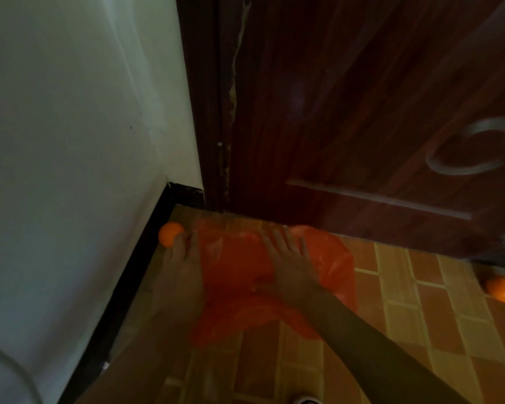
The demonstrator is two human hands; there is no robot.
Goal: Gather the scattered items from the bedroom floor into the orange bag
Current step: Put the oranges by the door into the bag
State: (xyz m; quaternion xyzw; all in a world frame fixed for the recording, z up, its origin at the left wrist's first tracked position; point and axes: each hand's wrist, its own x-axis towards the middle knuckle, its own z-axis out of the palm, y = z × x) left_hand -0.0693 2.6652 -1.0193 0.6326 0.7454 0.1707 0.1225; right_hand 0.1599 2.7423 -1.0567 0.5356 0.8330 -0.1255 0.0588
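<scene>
No text, label, brand, number or sign can be read anywhere in this view. The picture is dim and blurred by motion, and the surfaces that show carry no lettering that can be made out.

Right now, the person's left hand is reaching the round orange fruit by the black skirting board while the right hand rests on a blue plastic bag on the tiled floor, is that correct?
Nearly. The head view shows the plastic bag is orange, not blue. The rest stands: the left hand reaches the round orange fruit by the black skirting board, and the right hand rests on the bag on the tiled floor.
</scene>
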